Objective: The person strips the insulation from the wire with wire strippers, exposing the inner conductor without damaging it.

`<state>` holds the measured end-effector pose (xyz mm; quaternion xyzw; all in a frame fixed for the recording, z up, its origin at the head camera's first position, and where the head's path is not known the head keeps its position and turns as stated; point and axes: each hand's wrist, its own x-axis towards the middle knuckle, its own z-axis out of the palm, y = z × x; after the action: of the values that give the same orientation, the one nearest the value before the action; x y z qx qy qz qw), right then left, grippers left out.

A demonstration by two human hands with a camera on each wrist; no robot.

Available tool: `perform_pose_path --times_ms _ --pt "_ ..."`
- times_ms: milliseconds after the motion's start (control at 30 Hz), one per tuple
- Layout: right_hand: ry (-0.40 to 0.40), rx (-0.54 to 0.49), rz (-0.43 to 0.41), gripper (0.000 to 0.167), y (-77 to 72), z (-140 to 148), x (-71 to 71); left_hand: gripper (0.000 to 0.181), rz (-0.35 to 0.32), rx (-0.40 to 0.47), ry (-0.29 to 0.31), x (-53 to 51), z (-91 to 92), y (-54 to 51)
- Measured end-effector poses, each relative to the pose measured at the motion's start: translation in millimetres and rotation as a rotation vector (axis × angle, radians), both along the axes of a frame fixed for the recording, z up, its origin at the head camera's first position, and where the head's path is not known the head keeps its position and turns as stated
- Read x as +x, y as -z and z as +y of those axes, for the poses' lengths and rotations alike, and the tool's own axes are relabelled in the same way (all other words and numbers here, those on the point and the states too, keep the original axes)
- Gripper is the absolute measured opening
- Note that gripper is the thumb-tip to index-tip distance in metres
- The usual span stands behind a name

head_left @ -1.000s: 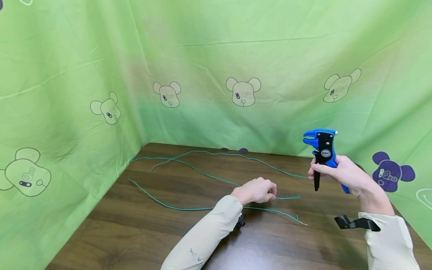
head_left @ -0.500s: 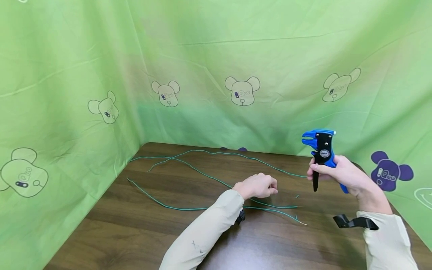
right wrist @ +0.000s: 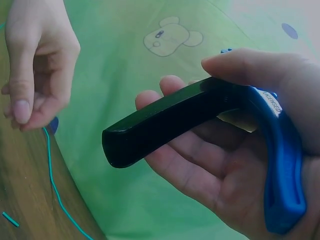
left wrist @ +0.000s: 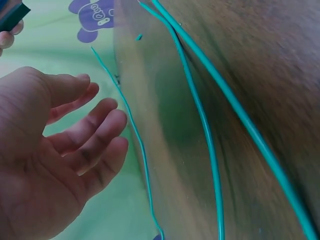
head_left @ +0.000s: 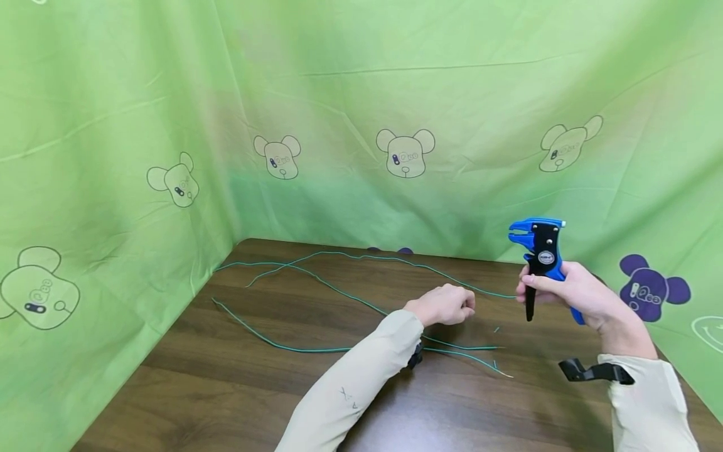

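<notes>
Green bear-print cloth point(head_left: 339, 94) hangs behind a brown wood-grain desk point(head_left: 169, 402) bearing three long teal wires point(head_left: 307, 351). Near these hovers the left hand point(head_left: 443, 304), fingers loosely bent; the right hand point(head_left: 584, 295) grips a blue-and-black plier-like tool point(head_left: 545, 242) above the desk. A tiny teal piece point(right wrist: 10, 219) lies nearby.

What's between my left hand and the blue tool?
In the head view, the far green wire's right stretch shows between your left hand and the tool.

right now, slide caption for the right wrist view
Right hand holding a blue-black tool; left hand and green wire beyond.
</notes>
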<state>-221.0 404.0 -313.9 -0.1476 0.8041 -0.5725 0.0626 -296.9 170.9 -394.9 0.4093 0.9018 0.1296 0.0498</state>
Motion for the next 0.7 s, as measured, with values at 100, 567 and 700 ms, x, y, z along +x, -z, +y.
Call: perform_pose_path --times_ms 100,567,700 --pt "-0.003 -0.006 -0.015 0.017 0.2 1.4 -0.9 0.008 -0.003 0.011 -0.008 -3.2 5.2 1.7" --pt "0.020 -0.039 -0.067 0.013 4.6 12.7 -2.2 0.018 0.040 0.014 -0.081 -13.5 22.1 17.7" --pt "0.012 -0.055 -0.070 0.014 4.8 14.9 -3.6 0.034 0.021 0.017 -0.126 -12.7 30.1 17.7"
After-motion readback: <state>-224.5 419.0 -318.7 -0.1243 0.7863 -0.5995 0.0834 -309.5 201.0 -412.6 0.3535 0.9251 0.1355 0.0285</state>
